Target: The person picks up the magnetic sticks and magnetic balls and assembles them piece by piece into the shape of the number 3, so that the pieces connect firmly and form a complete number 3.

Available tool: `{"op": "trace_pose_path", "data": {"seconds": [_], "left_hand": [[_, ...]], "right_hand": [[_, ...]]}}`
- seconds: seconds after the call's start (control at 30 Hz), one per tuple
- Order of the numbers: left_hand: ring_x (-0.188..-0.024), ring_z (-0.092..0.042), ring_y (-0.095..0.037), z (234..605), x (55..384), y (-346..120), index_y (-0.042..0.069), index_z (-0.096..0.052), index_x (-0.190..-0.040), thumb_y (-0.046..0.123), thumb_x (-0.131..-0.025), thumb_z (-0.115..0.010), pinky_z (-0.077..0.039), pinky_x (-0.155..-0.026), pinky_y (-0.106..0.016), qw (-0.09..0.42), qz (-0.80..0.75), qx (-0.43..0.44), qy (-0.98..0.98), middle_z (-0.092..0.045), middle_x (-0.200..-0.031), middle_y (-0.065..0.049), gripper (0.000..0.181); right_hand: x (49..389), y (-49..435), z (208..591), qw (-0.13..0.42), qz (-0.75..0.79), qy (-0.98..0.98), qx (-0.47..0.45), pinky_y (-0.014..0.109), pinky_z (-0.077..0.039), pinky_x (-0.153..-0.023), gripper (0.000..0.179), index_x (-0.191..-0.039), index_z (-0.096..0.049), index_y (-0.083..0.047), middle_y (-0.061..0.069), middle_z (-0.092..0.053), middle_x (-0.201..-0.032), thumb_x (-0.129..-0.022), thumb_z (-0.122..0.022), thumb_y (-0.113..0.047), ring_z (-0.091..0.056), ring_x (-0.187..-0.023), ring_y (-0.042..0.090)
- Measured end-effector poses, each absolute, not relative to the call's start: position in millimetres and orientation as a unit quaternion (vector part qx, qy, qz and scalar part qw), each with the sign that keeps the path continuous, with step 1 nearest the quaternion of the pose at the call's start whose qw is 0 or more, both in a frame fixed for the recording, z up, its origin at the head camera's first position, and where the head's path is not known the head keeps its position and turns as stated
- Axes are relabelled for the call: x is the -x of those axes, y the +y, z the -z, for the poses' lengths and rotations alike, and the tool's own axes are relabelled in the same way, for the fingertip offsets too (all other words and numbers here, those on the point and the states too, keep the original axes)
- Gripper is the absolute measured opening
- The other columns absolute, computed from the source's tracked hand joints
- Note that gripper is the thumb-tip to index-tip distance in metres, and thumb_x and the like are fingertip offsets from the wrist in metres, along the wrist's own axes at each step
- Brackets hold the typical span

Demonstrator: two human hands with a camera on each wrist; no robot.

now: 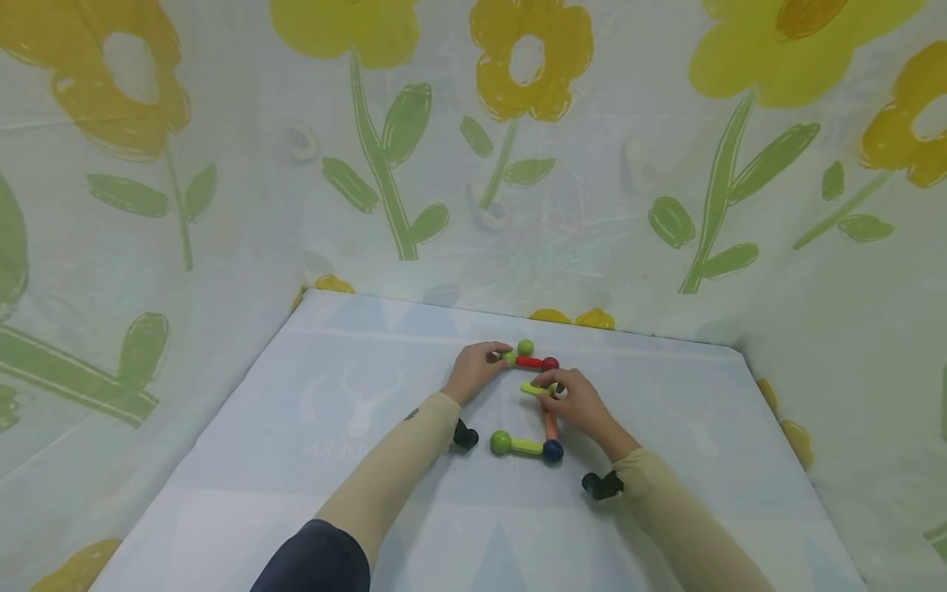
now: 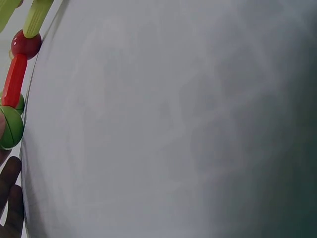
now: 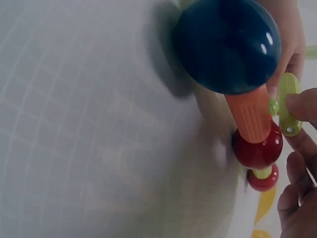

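My left hand (image 1: 473,372) pinches a light green ball (image 2: 11,128) at the end of a red rod (image 1: 528,362). That rod's other end meets a dark red ball (image 2: 26,44). Between the thumb and fingers of my right hand (image 1: 580,404) is a yellow-green rod (image 3: 289,105), raised above the table. An orange rod (image 3: 248,116) runs beneath the right hand to a dark blue ball (image 1: 552,451). From the blue ball, a second yellow-green rod (image 1: 527,446) leads left to a green ball (image 1: 501,442). The right hand partly hides the middle of the chain in the head view.
Another green ball (image 1: 525,347) sits just behind the red rod. In the right wrist view, a second red ball (image 3: 263,177) shows beyond the nearer one. The pale table (image 1: 296,460) ends at a flower-printed curtain (image 1: 592,205) behind and at both sides.
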State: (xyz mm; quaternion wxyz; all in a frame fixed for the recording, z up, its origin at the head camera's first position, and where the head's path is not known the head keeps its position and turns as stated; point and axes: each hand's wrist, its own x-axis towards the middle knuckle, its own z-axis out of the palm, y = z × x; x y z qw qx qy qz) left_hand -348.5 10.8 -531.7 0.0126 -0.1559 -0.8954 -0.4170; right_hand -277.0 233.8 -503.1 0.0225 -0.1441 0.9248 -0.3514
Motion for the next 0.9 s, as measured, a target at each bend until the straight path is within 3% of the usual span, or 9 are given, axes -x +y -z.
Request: {"op": "trace_pose_path", "data": {"seconds": [0.9], "left_hand": [[-0.102, -0.066, -0.015, 535.2, 349.5, 12.2, 0.020, -0.073, -0.126, 0.025, -0.094, -0.075, -0.052, -0.092, -0.033, 0.022, 0.410, 0.157, -0.898, -0.072, -0.121, 0.002, 0.032]], "right_hand": [[274.2, 226.7, 509.4, 0.031, 0.351, 0.924, 0.148, 0.036, -0.044, -0.080, 0.018, -0.108, -0.077, -0.020, -0.007, -0.068, -0.100, -0.092, -0.076, -0.013, -0.050, -0.090, 0.019]]}}
